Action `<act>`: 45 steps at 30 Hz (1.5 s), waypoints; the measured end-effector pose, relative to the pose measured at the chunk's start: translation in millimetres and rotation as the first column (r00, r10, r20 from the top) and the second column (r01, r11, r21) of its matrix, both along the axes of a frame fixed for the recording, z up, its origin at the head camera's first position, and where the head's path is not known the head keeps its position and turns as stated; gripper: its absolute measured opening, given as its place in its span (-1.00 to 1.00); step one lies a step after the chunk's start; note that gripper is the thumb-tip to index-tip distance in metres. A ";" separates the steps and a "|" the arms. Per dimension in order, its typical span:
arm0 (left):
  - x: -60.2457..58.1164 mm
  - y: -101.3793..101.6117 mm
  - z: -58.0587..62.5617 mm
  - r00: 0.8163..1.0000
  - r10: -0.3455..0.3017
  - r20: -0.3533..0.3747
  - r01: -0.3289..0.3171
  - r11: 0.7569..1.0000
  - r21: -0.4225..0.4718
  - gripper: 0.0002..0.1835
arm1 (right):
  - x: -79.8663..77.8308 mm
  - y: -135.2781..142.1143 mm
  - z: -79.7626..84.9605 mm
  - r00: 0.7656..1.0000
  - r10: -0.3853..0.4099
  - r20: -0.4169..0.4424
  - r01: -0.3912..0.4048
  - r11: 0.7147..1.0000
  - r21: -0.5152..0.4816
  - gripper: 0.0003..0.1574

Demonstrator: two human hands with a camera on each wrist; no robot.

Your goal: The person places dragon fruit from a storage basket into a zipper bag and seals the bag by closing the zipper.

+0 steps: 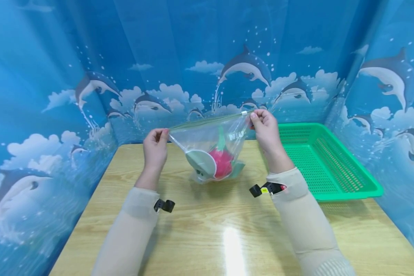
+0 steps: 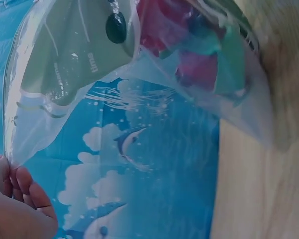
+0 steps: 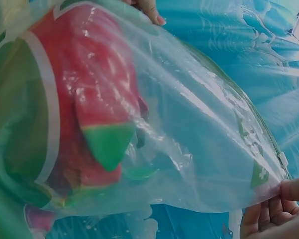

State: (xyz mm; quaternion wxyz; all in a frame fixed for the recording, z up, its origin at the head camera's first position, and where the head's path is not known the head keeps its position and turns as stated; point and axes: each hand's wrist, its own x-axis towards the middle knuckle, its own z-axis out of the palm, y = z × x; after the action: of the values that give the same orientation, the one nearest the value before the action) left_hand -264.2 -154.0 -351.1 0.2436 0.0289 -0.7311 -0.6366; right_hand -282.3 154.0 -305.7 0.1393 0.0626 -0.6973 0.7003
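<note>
Between the two hands hangs a clear zip bag (image 1: 203,138) with a green zip strip along its top and a printed green panel on its front. My left hand (image 1: 155,147) pinches the bag's upper left corner between thumb and fingers. The upper right corner, beside the white slider (image 1: 244,112), is pinched by my right hand (image 1: 266,128). Inside the bag sits a red and green item (image 3: 102,84), seen through the plastic; its kind cannot be told. The bag's bottom is just above or on the table; I cannot tell which.
A green plastic basket (image 1: 357,174) with slotted sides stands on the right of the wooden table (image 1: 193,230), behind my right forearm. Blue curtains (image 1: 179,46) printed with dolphins and clouds enclose the table at the back and both sides.
</note>
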 end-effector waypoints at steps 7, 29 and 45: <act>-0.8 -3.1 -15.4 0.994 -0.017 0.111 0.008 0.997 0.080 -0.73 | 0.3 -5.8 -9.9 0.997 0.072 0.025 -0.071 0.997 -0.036 -0.85; 2.3 -5.4 -39.1 0.980 -0.009 0.198 -0.002 0.998 0.055 -0.71 | 9.2 -6.0 -23.2 0.993 0.110 0.032 -0.111 0.993 0.027 -0.78; 7.0 -6.3 -43.9 0.978 0.083 0.191 -0.085 0.996 0.001 -0.74 | 18.0 -16.5 -21.7 0.995 0.100 0.009 -0.100 0.988 0.115 -0.70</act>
State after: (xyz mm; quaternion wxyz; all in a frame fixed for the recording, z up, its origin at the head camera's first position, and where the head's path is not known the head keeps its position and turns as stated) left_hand -257.2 -160.4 -395.0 0.1989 0.1218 -0.7463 -0.6234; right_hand -264.3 137.5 -327.4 0.0992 0.1044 -0.7328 0.6651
